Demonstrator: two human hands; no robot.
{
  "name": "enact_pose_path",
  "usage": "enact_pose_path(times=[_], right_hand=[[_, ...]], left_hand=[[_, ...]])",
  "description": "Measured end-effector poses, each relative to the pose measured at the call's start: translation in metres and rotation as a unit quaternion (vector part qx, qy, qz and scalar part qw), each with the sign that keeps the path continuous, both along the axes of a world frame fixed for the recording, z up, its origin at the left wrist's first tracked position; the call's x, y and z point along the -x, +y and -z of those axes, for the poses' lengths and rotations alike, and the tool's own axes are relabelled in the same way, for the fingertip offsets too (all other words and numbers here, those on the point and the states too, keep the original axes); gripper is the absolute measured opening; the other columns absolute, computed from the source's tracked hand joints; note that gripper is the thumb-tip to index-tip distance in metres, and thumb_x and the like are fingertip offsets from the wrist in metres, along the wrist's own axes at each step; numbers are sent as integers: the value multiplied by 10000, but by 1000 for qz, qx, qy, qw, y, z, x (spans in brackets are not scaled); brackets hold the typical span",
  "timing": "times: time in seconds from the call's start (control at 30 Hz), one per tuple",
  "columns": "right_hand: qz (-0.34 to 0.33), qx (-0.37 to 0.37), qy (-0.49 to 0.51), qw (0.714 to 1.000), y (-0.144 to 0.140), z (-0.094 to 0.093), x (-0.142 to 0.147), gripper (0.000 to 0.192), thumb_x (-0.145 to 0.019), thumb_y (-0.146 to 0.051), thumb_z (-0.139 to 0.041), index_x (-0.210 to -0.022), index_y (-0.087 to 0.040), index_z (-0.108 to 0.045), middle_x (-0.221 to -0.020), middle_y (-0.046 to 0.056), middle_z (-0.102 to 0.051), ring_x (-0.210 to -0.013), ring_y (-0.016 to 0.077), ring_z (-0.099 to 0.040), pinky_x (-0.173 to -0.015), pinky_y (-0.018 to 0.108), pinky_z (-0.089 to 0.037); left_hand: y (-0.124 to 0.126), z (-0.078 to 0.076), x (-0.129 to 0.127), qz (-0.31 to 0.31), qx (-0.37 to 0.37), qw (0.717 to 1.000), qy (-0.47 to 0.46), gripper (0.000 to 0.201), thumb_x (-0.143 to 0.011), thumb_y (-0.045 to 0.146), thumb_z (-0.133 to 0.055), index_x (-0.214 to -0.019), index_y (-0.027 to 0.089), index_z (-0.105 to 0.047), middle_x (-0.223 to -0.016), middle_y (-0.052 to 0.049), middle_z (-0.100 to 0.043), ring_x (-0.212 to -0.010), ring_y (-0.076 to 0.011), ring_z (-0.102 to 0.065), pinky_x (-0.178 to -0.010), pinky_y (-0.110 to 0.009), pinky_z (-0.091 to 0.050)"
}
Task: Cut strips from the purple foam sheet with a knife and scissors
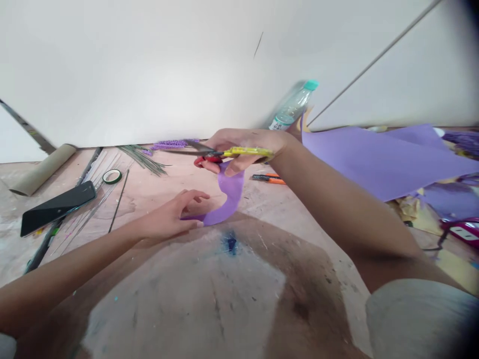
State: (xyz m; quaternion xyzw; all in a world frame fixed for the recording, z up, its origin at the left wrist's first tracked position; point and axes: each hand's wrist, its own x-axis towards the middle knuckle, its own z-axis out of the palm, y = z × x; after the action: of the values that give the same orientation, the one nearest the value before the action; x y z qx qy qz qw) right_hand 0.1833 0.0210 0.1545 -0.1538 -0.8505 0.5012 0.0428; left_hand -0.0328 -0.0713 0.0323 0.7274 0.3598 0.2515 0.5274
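My right hand (245, 147) grips a pair of scissors (224, 153) with yellow and red handles, blades pointing left. The same hand also pinches the top end of a curved purple paper strip (229, 197). The strip bends down to the worn tabletop (194, 289). There my left hand (170, 217) presses its lower end flat with the fingers spread over it.
A black phone (58, 205), a green tape roll (112, 176), thin wires (93, 199) and a cardboard tube (41, 170) lie at left. Purple flower stems (157, 152) lie by the wall. An orange cutter (269, 178), a water bottle (294, 107) and large purple sheets (385, 159) are at right.
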Motion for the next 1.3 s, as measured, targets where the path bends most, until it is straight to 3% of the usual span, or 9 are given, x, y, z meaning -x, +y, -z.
enact_pose_path(times=[0.1,0.23,0.4,0.5,0.63,0.87,1.07,1.17,1.3], right_hand=[[-17,-37,39,998,8,-3,-7,403,-747,-517,-776,-751,-175,-563,-688,-67,-468,-612,67,-371,-569,250,-273],[30,-90,57,994,18,-5,-14,377,-767,-501,-749,-744,-177,-556,-714,-46,-450,-617,80,-366,-545,254,-241],[33,-114,19,993,31,8,-5,303,-757,-418,-731,-745,-185,-538,-674,-46,-463,-619,96,-409,-557,245,-287],[47,-165,-44,984,39,27,15,191,-766,-258,-679,-724,-195,-503,-670,-35,-490,-618,107,-403,-579,263,-293],[203,-301,-17,932,38,54,35,148,-756,-164,-590,-745,-212,-449,-833,28,-585,-765,166,-474,-703,299,-353],[329,-198,108,917,-17,72,8,237,-788,-327,-676,-859,-222,-475,-1002,47,-611,-913,201,-537,-842,319,-408],[354,12,100,930,-80,92,-5,333,-868,-514,-634,-843,-221,-478,-901,43,-618,-844,211,-581,-745,322,-439],[354,-39,1,934,-88,94,-6,356,-894,-557,-591,-873,-217,-487,-901,50,-620,-841,219,-577,-733,325,-421],[421,-160,-71,890,-68,86,-9,441,-853,-609,-655,-917,-206,-487,-937,73,-643,-851,230,-575,-745,331,-411]], left_hand=[[16,5,-23,2,7,999,-42,400,-803,315,-773,-1182,223,-686,-1278,-98,-682,-1144,-247,-631,-888,-319,-503],[18,-11,-33,10,50,995,-80,218,-807,374,-757,-785,176,-668,-775,-26,-675,-690,-144,-617,-629,-241,-464],[-5,-31,-15,20,148,987,-64,242,-829,388,-733,-761,173,-645,-496,34,-563,-384,-90,-477,-416,-202,-351],[-20,-23,-7,-66,175,981,-49,264,-803,379,-731,-702,185,-583,-495,16,-614,-360,-100,-520,-378,-189,-369],[-33,0,3,-210,180,961,-30,256,-820,371,-675,-702,205,-520,-495,25,-648,-284,-92,-487,-289,-163,-290],[-57,7,23,-221,226,949,-22,313,-854,486,-682,-790,215,-540,-338,29,-568,-205,-99,-379,-276,-154,-245],[-60,4,20,-243,211,946,-43,341,-831,523,-698,-809,225,-534,-375,25,-603,-216,-108,-395,-262,-166,-255],[-54,1,17,-259,189,946,-50,299,-818,473,-705,-795,221,-546,-395,18,-617,-237,-118,-443,-261,-166,-271],[-49,-3,13,-289,156,942,-70,234,-803,359,-696,-728,215,-527,-406,25,-615,-285,-116,-511,-290,-153,-284]])
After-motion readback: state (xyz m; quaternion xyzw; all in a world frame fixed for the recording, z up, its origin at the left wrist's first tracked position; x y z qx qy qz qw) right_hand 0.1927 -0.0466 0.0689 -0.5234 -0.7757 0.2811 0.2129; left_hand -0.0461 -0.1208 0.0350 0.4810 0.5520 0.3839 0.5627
